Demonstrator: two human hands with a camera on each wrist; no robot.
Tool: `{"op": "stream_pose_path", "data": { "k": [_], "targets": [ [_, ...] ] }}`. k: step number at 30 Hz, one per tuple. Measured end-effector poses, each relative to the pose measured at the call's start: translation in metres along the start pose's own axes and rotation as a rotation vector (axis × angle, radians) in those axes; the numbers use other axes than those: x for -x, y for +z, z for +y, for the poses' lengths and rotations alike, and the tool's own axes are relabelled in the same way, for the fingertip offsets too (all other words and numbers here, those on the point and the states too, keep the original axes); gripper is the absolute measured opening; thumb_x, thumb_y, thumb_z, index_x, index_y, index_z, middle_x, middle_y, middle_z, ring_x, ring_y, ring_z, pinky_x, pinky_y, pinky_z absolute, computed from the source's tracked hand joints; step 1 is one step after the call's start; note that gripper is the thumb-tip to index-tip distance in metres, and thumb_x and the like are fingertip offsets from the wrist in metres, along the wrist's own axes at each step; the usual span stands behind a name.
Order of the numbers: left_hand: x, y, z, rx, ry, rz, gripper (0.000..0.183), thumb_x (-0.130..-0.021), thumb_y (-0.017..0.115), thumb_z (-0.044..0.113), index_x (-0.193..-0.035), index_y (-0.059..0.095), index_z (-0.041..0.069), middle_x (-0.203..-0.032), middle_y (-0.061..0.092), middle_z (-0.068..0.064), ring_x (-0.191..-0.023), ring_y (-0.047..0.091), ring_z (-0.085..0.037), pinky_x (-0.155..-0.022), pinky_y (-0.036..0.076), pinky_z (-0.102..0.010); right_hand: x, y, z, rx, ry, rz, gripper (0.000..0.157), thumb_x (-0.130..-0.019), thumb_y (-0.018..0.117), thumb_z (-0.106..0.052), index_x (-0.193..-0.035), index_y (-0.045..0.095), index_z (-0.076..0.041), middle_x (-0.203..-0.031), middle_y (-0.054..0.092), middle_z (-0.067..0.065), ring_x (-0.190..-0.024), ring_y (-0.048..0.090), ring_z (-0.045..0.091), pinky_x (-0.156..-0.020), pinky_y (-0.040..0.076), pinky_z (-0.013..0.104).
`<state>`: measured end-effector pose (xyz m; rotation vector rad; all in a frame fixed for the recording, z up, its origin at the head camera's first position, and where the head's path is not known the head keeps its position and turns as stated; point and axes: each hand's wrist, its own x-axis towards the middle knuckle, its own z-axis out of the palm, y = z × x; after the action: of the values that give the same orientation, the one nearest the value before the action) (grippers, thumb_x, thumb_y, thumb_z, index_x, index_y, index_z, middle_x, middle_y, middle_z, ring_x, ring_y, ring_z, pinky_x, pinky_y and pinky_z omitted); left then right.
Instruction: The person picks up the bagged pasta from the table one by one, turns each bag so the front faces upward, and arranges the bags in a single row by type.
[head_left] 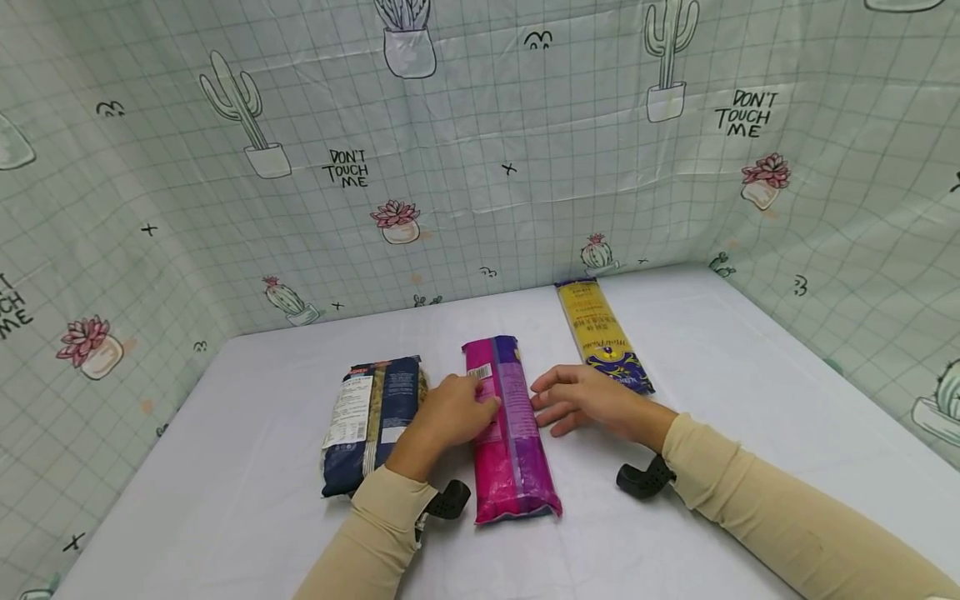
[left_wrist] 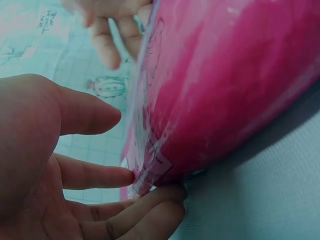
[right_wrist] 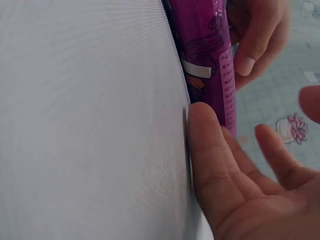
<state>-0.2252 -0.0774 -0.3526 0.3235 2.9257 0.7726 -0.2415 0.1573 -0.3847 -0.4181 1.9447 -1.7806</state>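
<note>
A long pink-and-purple plastic packet (head_left: 510, 467) lies lengthwise on the white table, its printed side with a barcode facing up. My left hand (head_left: 453, 412) is at its left long side. In the left wrist view, the fingertips (left_wrist: 125, 177) touch the packet's edge low down, while the thumb stands apart from it. On the opposite side is my right hand (head_left: 588, 400), fingers extended toward the packet. The right wrist view shows a fingertip (right_wrist: 202, 115) right at the packet's lower edge, close over the tabletop, with the thumb held away.
Left of my left hand lies a navy bag (head_left: 401, 392) with a white label and a clear strip showing small pasta-like pieces. A slim yellow-and-blue packet (head_left: 596, 321) lies at the back right. A patterned cloth (head_left: 465, 125) rises behind the white table (head_left: 255, 467).
</note>
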Motion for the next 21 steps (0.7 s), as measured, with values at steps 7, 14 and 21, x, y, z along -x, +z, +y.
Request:
{"op": "stream_pose_path", "data": {
  "k": [7,14,21],
  "targets": [
    [0.0009,0.0033,0.0009,-0.040,-0.020,0.002,0.042,-0.095,0.064,0.034,-0.121,0.066,0.002,-0.096,0.056,-0.012,-0.079,0.056,-0.024,-0.065,0.051,-0.037,0.0008,0.0013,-0.0030,-0.065,-0.012,-0.006,0.041,-0.100,0.052,-0.014,-0.130,0.046,0.013,-0.130,0.056,0.027,-0.106,0.068,0.039,-0.085,0.057,0.045],
    [0.0012,0.0047,0.0010,-0.033,-0.016,0.009,0.039,-0.095,0.064,0.033,-0.118,0.067,0.002,-0.093,0.055,-0.011,-0.076,0.056,-0.023,-0.064,0.051,-0.037,0.0001,0.0025,-0.0024,-0.159,0.071,0.006,0.046,-0.098,0.051,-0.011,-0.135,0.038,0.012,-0.132,0.054,0.030,-0.101,0.069,0.038,-0.082,0.058,0.042],
    [0.0007,0.0042,0.0011,-0.042,-0.001,0.020,0.038,-0.095,0.064,0.034,-0.115,0.068,0.002,-0.093,0.056,-0.011,-0.075,0.056,-0.023,-0.063,0.050,-0.036,0.0003,0.0023,-0.0019,-0.249,0.107,-0.016,0.045,-0.097,0.050,-0.013,-0.135,0.038,0.008,-0.129,0.057,0.029,-0.097,0.069,0.035,-0.081,0.058,0.039]
  ]
}}
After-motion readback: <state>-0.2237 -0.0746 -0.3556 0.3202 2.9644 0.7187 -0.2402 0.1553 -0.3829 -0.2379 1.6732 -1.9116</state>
